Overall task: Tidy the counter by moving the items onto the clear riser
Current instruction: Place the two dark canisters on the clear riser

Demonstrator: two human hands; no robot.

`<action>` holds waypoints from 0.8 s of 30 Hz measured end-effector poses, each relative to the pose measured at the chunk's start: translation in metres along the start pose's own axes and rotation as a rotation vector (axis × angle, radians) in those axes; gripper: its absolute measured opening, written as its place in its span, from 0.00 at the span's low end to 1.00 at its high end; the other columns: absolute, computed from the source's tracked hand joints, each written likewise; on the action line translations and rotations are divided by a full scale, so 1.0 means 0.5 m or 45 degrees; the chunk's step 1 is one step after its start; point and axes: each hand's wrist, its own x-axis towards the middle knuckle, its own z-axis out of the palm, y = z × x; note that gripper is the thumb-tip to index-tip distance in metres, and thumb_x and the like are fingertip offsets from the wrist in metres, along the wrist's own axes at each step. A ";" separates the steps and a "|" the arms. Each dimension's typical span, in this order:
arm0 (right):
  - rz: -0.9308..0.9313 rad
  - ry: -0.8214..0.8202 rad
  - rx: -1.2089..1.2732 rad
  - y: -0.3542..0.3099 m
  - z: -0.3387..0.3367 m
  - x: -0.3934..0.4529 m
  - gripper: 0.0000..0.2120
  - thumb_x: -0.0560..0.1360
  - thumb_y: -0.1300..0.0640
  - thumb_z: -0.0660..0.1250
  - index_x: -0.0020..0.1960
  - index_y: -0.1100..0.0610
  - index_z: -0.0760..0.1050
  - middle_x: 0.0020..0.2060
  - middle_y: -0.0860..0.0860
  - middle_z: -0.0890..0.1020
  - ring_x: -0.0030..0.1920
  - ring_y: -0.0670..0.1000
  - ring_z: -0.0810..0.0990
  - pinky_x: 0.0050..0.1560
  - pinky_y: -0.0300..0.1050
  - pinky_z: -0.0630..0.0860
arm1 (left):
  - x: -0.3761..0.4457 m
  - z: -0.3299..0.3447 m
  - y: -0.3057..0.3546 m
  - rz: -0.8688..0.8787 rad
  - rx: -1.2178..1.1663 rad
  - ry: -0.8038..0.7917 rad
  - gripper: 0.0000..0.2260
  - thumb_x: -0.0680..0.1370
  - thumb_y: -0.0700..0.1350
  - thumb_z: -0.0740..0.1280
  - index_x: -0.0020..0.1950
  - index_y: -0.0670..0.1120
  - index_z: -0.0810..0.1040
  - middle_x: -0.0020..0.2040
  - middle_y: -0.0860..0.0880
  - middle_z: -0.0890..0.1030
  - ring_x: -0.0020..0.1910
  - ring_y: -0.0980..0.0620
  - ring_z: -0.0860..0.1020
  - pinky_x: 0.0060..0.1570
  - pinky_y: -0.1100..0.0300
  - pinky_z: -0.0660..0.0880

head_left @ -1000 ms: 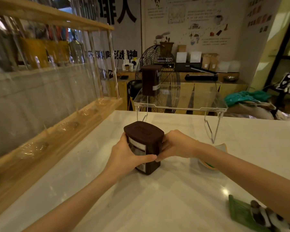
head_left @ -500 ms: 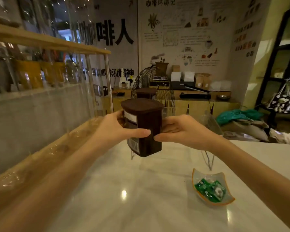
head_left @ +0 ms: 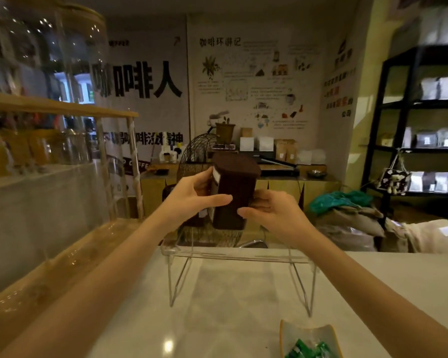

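The pale, glossy stone surface (head_left: 230, 319) stretches out below both forearms; standing on it, just beneath the hands, is the clear plastic riser on thin wire legs (head_left: 233, 254), its transparent top raised so that items can sit above the surface and leave room under it; held above the near part of that top, apparently not yet resting on it, is the dark brown square-sided plastic canister with a matching lid (head_left: 233, 192), kept roughly upright, likely so that its flat base meets the riser squarely; the left hand (head_left: 194, 200) and right hand (head_left: 272, 215) are clamped on its opposite sides, low on the body, which steadies a bulky load; below the right forearm lies a small clear glass dish of green-wrapped sweets (head_left: 308, 339), seemingly awaiting its turn.
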 end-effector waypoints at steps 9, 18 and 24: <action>0.137 -0.078 -0.191 0.079 0.030 0.086 0.17 0.72 0.57 0.68 0.60 0.60 0.74 0.55 0.57 0.82 0.54 0.53 0.81 0.55 0.48 0.79 | 0.062 0.022 -0.096 -0.020 0.210 0.079 0.22 0.72 0.43 0.69 0.65 0.45 0.70 0.53 0.53 0.79 0.54 0.56 0.78 0.57 0.60 0.75; 0.180 -0.049 -0.214 0.108 0.067 0.101 0.15 0.72 0.57 0.68 0.56 0.61 0.75 0.52 0.58 0.83 0.51 0.54 0.82 0.54 0.51 0.80 | 0.060 0.020 -0.136 -0.075 0.296 0.119 0.22 0.72 0.47 0.68 0.66 0.47 0.70 0.59 0.48 0.80 0.58 0.54 0.77 0.61 0.50 0.74; 0.176 0.034 -0.300 0.118 0.075 0.103 0.16 0.70 0.52 0.70 0.54 0.59 0.75 0.49 0.56 0.83 0.48 0.55 0.82 0.51 0.54 0.81 | 0.062 0.028 -0.131 -0.043 0.395 0.187 0.20 0.73 0.46 0.68 0.64 0.45 0.72 0.57 0.47 0.81 0.55 0.55 0.77 0.54 0.60 0.75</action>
